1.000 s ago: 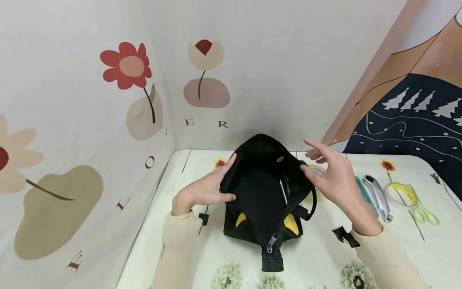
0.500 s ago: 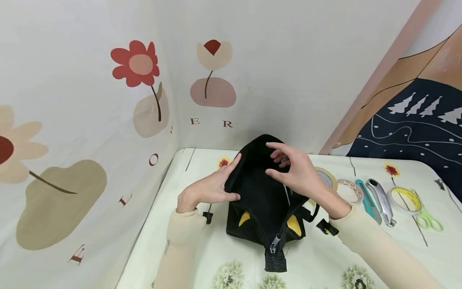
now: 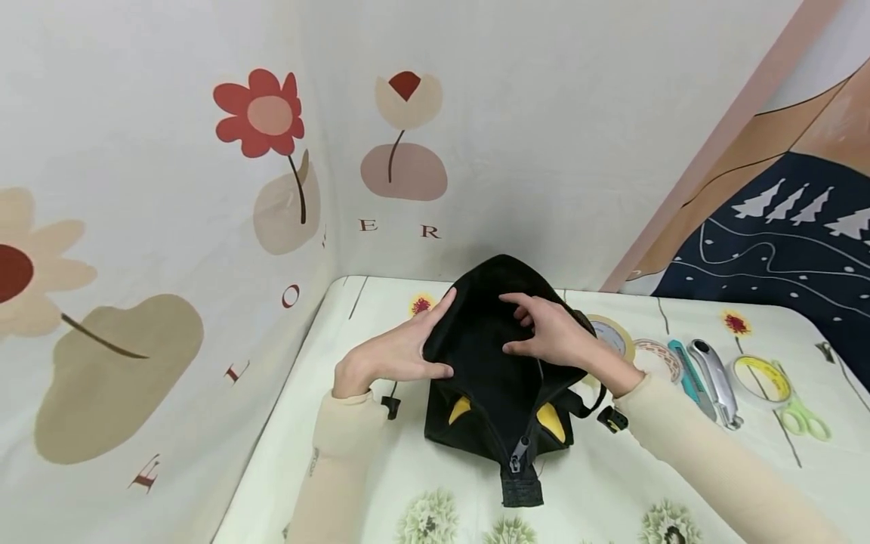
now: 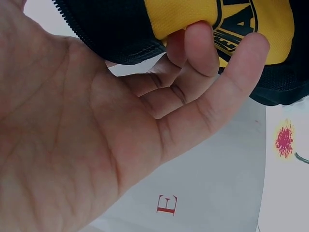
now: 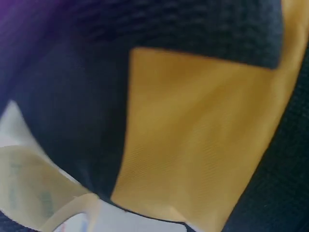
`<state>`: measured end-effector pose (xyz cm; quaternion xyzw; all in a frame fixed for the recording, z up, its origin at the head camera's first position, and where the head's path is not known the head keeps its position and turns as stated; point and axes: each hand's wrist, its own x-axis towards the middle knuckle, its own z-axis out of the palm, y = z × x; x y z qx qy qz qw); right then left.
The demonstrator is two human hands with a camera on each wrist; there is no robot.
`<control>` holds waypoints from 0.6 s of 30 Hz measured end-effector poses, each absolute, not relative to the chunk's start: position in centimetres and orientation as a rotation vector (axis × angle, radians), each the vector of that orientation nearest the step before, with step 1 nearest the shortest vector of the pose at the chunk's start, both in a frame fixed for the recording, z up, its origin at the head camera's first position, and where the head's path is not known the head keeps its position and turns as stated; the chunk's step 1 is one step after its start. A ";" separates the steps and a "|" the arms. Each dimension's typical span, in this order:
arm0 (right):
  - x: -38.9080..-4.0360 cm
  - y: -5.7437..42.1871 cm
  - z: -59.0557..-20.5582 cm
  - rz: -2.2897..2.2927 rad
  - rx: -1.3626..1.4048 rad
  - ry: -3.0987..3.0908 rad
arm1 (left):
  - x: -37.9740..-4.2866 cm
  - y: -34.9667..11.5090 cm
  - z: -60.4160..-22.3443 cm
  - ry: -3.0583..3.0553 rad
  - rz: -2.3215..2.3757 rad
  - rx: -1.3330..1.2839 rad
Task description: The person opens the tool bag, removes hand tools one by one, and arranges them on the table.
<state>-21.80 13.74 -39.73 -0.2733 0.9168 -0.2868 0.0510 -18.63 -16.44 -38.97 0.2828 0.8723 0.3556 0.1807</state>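
A black bag [image 3: 489,363] with yellow patches stands unzipped on the table, its mouth facing me. My left hand [image 3: 397,351] holds the left edge of the opening, thumb toward the near edge and fingers behind it. In the left wrist view, the fingers of the left hand [image 4: 125,111] bend against the bag's printed yellow panel [image 4: 186,17]. My right hand [image 3: 550,332] reaches into the mouth with loosely bent fingers and nothing between them. Only bag fabric fills most of the right wrist view, including a yellow panel [image 5: 183,135]; the right hand is hidden there.
To the right lie a clear tape roll [image 3: 627,340], a patterned roll [image 3: 671,357], a teal utility knife [image 3: 688,374], a long silver tool [image 3: 714,381], a yellow-cored tape roll [image 3: 782,378] and green scissors [image 3: 805,419]. A printed cloth wall [image 3: 510,151] rises behind the table [image 3: 584,483].
My right hand has left the bag's right edge, moved left over the opening and then lowered into it. The left hand keeps its hold on the left edge.
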 end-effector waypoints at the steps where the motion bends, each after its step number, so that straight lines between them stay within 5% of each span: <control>1: -21.8 13.7 -39.9 -0.848 -0.826 2.792 | -18.6 -16.4 -38.9 2.465 1.003 0.797; 18: -22.3 13.8 -41.4 -0.570 -0.706 2.740 | -18.5 -16.3 -38.5 2.446 0.994 0.771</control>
